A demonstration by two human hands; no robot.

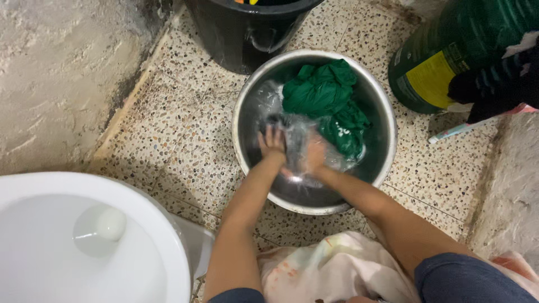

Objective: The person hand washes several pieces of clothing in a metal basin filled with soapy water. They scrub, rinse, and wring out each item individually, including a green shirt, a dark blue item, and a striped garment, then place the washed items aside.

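Observation:
A round metal basin [247,112] stands on the speckled floor, with water and a green garment [325,98] bunched at its far side. My left hand [273,143] and my right hand [314,154] are both in the basin, close together, gripping a dark wet piece of cloth [292,130] between them. The hands and cloth are blurred by motion. Water hides part of the cloth.
A black bucket [241,33] stands just beyond the basin. A large green bottle with a yellow label [443,62] lies at the right, dark clothing [499,84] beside it. A white toilet bowl [84,235] fills the lower left. Rough walls flank both sides.

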